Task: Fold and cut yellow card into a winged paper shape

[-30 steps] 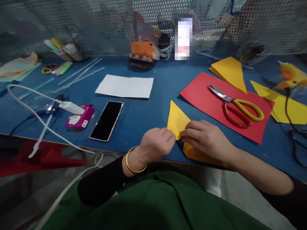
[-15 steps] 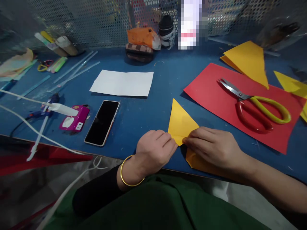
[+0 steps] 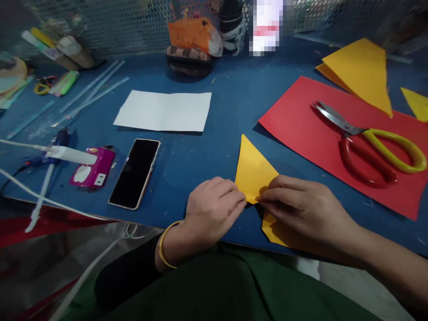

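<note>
A small pointed piece of yellow paper [image 3: 253, 167] lies near the table's front edge, its tip facing away from me. My left hand [image 3: 214, 207] pinches its lower left corner, with a gold bangle on the wrist. On the lower right edge, the fingers of my right hand [image 3: 301, 203] press together on the same piece. Another yellow-orange sheet [image 3: 279, 234] lies partly hidden beneath my right hand and forearm. To the right, scissors [image 3: 354, 131] with one red and one yellow handle rest on a red sheet [image 3: 290, 116].
A white sheet [image 3: 163, 111] and a phone [image 3: 135, 174] lie to the left. Beyond them are a magenta socket block [image 3: 95, 167], a glue gun [image 3: 60, 140] and cables. Folded yellow paper [image 3: 361, 71] is back right; a dark pouch [image 3: 189, 61] is at the back.
The view has shifted a little, so objects sit further out and higher. Both hands stay on the small yellow piece; the left fingertips have moved slightly along its lower edge.
</note>
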Available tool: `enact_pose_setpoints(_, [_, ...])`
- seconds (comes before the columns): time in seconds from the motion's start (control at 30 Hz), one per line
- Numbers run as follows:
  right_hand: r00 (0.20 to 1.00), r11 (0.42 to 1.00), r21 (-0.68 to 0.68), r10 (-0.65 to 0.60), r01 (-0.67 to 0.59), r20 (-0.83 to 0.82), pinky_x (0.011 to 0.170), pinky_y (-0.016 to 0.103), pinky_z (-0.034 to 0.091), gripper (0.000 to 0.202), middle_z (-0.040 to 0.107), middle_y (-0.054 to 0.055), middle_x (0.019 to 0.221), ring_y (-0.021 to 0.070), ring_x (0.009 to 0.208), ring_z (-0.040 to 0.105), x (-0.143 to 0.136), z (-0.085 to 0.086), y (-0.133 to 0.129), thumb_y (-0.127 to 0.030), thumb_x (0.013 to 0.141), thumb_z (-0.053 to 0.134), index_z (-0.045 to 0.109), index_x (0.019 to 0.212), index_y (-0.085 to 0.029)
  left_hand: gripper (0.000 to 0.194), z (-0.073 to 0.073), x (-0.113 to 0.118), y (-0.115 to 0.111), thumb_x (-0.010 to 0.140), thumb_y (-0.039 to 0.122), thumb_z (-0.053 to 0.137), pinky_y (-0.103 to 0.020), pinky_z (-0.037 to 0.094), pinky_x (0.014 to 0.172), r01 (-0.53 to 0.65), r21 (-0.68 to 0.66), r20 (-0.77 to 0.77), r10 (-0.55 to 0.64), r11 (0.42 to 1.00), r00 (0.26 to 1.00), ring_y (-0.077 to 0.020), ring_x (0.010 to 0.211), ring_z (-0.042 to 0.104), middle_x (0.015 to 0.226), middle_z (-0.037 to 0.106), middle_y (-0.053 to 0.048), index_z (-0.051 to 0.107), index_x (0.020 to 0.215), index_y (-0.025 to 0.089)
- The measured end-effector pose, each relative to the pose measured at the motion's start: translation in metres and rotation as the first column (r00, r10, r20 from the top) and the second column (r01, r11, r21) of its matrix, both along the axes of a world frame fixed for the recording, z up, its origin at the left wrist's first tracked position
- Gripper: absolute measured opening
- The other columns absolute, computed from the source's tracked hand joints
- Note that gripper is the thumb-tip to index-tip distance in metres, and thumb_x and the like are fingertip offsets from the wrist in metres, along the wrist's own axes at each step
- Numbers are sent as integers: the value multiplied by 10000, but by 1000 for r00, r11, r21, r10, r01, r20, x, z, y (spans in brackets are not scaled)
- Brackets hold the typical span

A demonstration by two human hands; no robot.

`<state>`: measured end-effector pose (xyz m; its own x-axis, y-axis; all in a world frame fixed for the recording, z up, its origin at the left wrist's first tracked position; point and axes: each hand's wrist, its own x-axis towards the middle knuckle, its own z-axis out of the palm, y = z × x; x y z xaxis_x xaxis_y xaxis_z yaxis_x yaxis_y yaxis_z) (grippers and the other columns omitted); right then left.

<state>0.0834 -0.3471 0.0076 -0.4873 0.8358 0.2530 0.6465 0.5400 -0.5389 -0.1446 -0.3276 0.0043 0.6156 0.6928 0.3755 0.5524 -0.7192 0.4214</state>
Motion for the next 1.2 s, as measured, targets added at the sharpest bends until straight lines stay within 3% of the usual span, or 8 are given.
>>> enact_pose_setpoints(0.37, [986,959,-230,-161,167,41,512,234,449,193,680,18,821,129,662,642,-8,7,-2,-275,953,561,685,822,-208,143,0,3,4,936,218,633,-295,437,659,-61,-171,24,66,983,998,-163,768,561,821,666,-31,717,837,160])
enact_pose_setpoints(0.67, [962,932,-241,-262,272,70,501,237,435,118,659,3,818,127,628,625,-11,6,0,-273,901,621,664,804,-221,159,2,9,5,928,211,620,-322,396,670,-122,-247,-16,121,961,992,-171,760,527,794,629,-21,649,779,163])
enact_pose_setpoints(0.9, [964,924,-274,-252,267,89,507,237,425,69,657,-16,830,117,634,615,-9,6,3,-231,883,647,653,815,-228,169,4,9,5,924,214,619,-321,383,658,-142,-270,-54,132,952,990,-169,759,517,787,611,-15,607,761,171])
enact_pose_setpoints(1.2, [969,911,-347,-245,225,-15,559,235,432,80,663,-18,814,115,686,624,-8,4,5,-243,875,677,692,797,-246,158,4,10,7,876,169,672,-312,393,664,-129,-290,6,136,948,991,-161,756,537,766,617,-6,616,728,169])
